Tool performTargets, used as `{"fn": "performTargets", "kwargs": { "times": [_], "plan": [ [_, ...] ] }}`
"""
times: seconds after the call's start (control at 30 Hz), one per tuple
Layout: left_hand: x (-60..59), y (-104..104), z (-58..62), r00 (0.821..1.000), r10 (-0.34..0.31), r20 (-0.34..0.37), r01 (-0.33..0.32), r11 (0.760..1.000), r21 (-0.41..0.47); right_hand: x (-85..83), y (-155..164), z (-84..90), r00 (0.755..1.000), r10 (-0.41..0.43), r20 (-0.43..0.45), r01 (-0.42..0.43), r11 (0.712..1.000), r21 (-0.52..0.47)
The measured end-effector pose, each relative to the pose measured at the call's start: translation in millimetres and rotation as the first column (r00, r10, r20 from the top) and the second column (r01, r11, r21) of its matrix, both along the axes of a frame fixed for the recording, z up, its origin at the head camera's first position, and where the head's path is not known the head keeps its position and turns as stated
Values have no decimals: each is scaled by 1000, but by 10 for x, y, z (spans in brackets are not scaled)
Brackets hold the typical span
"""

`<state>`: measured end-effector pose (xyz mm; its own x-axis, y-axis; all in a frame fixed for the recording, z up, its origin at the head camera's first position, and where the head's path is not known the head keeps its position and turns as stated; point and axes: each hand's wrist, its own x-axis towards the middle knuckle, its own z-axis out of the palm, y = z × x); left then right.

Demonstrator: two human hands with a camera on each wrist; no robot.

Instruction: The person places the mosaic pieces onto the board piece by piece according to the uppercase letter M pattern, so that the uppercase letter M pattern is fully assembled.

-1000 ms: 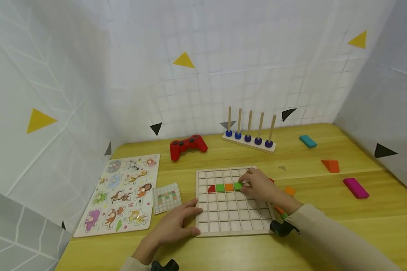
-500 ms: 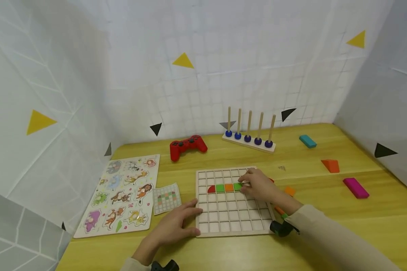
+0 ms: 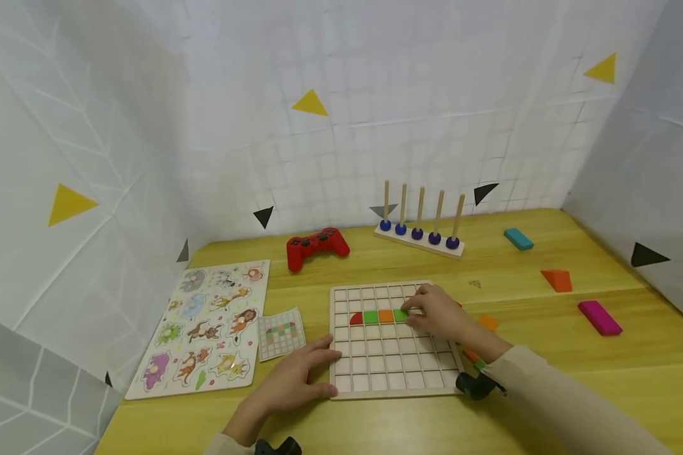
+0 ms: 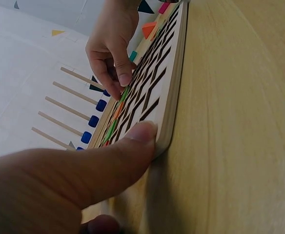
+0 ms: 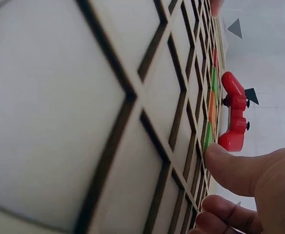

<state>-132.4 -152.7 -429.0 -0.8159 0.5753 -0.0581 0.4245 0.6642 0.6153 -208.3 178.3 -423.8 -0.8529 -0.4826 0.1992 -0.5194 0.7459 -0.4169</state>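
Head view: grid board (image 3: 395,373) lies flat on the tabletop (image 3: 546,379), centre-front. Third row from the far edge holds four pieces in a line: a red quarter-round (image 3: 355,318), a green tile (image 3: 370,316), an orange tile (image 3: 385,315), and a second green tile (image 3: 399,315).

Right hand (image 3: 441,316) rests over the board's 3 o'clock side, fingers curled, tips pressed on the second green tile (the right wrist view shows a fingertip (image 5: 220,163) against that tile's edge in its cell). Whether it pinches the tile or only pushes it, cannot tell.

Left hand (image 3: 296,379) lies on the tabletop at the board's 8 o'clock corner, fingers spread and nearly straight; the thumb (image 4: 132,146) presses the board's edge, as the left wrist view shows.

Pattern card (image 3: 281,333) lies just at 9 o'clock of the board, with an animal puzzle (image 3: 205,328) beyond it. Red gamepad (image 3: 317,244) sits at 11 o'clock, peg rack (image 3: 420,237) at 12 to 1 o'clock. Loose blocks at 2 to 3 o'clock, well apart: teal (image 3: 518,239), orange wedge (image 3: 556,279), magenta (image 3: 599,317). A small orange piece (image 3: 487,323) lies near the right wrist.
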Motion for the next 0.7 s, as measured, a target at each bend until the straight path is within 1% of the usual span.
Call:
{"fn": "performTargets", "kwargs": {
  "times": [0.2, 0.37, 0.5, 0.6, 0.7],
  "plan": [
    [-7, 13, 19, 1000, 1, 5, -1, 1000, 2, 52, 105, 71, 999, -21, -45, 20, 1000, -7],
    [1, 8, 4, 1000, -2, 9, 2, 1000, 5, 98, 286, 95, 997, -60, -51, 60, 998, -14],
    [0, 3, -5, 1000, -2, 5, 2, 1000, 5, 116, 478, 95, 993, -117, -31, 116, 993, -29],
    [-3, 0, -1, 1000, -4, 6, 4, 1000, 0, 134, 619, 112, 987, -158, 3, 158, 987, -26],
    [1, 5, 1, 1000, -3, 9, 3, 1000, -5, 156, 739, 139, 983, -181, 32, 182, 983, -21]
  ]
}}
